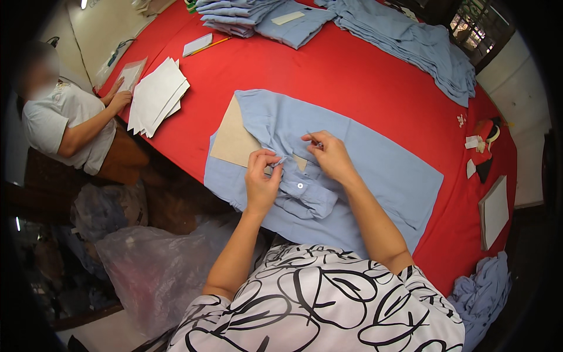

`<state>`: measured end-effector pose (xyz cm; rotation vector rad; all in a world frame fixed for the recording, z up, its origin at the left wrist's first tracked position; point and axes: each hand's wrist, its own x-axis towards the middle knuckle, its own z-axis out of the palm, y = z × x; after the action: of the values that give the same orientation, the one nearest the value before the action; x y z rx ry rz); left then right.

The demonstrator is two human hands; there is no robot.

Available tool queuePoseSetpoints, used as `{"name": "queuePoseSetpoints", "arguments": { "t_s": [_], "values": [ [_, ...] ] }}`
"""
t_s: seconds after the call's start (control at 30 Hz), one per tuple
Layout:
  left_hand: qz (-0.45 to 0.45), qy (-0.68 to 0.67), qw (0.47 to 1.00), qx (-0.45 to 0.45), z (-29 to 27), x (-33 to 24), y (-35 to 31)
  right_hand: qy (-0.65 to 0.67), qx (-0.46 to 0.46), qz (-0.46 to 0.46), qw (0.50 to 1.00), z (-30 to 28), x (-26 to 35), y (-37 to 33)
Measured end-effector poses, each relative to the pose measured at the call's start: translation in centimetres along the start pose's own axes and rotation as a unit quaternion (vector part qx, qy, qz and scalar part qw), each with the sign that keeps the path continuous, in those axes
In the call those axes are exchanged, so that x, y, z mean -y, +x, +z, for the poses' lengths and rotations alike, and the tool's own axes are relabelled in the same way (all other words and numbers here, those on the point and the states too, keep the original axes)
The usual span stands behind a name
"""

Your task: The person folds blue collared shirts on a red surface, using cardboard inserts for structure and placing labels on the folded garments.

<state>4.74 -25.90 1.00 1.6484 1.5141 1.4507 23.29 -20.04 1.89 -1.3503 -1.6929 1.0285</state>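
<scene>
A light blue shirt (384,167) lies spread on the red-covered table in front of me, its collar part bunched in the middle. My left hand (261,183) is closed in a pinch on a fold of this shirt. My right hand (332,157) hovers just to the right, thumb and fingers pressed together on something small and dark that I cannot make out. Between and below my hands a white button (300,186) shows on the bunched cloth. A beige cardboard sheet (231,136) rests on the shirt's left part, partly covered by cloth.
At the left, a person (70,120) handles a clear plastic bag (130,75) beside white sheets (157,97). Folded blue shirts (234,16) and a pencil (208,47) lie at the back. Tape (494,134) and a stack of boards (494,211) sit right. A plastic bag (158,264) hangs below.
</scene>
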Motion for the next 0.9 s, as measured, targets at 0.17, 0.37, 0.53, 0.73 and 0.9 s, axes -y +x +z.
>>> {"name": "queuePoseSetpoints", "arguments": {
  "t_s": [0.17, 0.37, 0.53, 0.73, 0.9],
  "values": [
    [0.011, 0.118, 0.992, 0.049, -1.6, 0.4, -0.3, 0.017, -0.070, 0.126, 0.989, -4.9, 0.5, -2.1],
    [0.182, 0.280, 0.939, 0.077, -0.3, -2.7, 1.8, -0.040, -0.300, 0.056, 0.951, -15.5, -7.7, -6.8],
    [0.190, 0.372, 0.902, 0.107, 2.0, -1.7, 3.6, -0.030, -0.382, 0.126, 0.915, -23.0, -12.0, -12.4],
    [0.188, 0.364, 0.904, 0.121, 2.2, -0.9, 3.6, -0.036, -0.427, 0.157, 0.890, -24.8, -13.4, -16.0],
    [0.191, 0.360, 0.903, 0.133, 2.3, -0.6, 3.2, -0.009, -0.443, 0.130, 0.887, -25.1, -13.7, -16.5]
  ]
}}
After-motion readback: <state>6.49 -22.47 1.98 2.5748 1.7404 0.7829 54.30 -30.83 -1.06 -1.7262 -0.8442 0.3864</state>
